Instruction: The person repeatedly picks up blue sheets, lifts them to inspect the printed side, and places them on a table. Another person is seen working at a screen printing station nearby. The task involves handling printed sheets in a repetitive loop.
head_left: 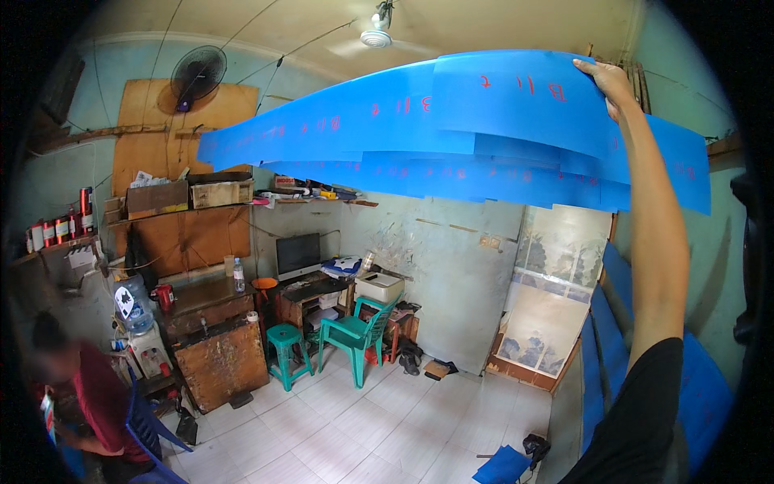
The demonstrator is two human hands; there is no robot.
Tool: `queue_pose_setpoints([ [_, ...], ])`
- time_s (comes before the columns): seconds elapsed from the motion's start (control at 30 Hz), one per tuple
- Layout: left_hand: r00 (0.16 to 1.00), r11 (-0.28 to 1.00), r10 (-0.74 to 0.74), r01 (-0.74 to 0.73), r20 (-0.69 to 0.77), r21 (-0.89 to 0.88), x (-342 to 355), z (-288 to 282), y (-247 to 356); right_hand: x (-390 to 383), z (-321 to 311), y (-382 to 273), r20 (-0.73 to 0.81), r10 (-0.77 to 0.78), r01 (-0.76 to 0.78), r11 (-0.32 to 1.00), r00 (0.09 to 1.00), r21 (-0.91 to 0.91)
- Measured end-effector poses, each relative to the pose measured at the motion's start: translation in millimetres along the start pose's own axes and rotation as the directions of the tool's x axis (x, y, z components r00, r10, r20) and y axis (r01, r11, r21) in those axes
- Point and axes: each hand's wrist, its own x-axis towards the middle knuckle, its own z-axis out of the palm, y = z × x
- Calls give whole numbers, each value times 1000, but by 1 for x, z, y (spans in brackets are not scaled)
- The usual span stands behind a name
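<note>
My right arm reaches up from the lower right, and my right hand [609, 85] is closed on the top edge of a blue sheet [520, 93]. That sheet overlaps other blue sheets [282, 133] in a long row hung high across the room. A second row [459, 175] shows just below the first. Red handwritten marks run along the sheets. What the top edges hang from is hidden. My left hand is out of view.
A green chair [347, 329] and green stool [288, 355] stand by a desk with a monitor [298, 255]. A person in a dark red shirt [105, 395] sits at lower left. More blue panels [609, 343] are at right; a blue piece [501, 466] lies on the floor. A ceiling fan [376, 38] hangs above.
</note>
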Motion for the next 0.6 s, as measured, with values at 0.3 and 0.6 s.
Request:
queue_pose_setpoints([
  [0.3, 953, 912, 273, -213, -132, 350, -1, -61, 5, 5, -5, 0, 9, 13, -13, 1000, 1000, 25],
  [0.6, 931, 904, 326, -257, -164, 341, -40, -59, 31, -30, -1, -1, -72, -16, 14, 1000, 997, -20],
])
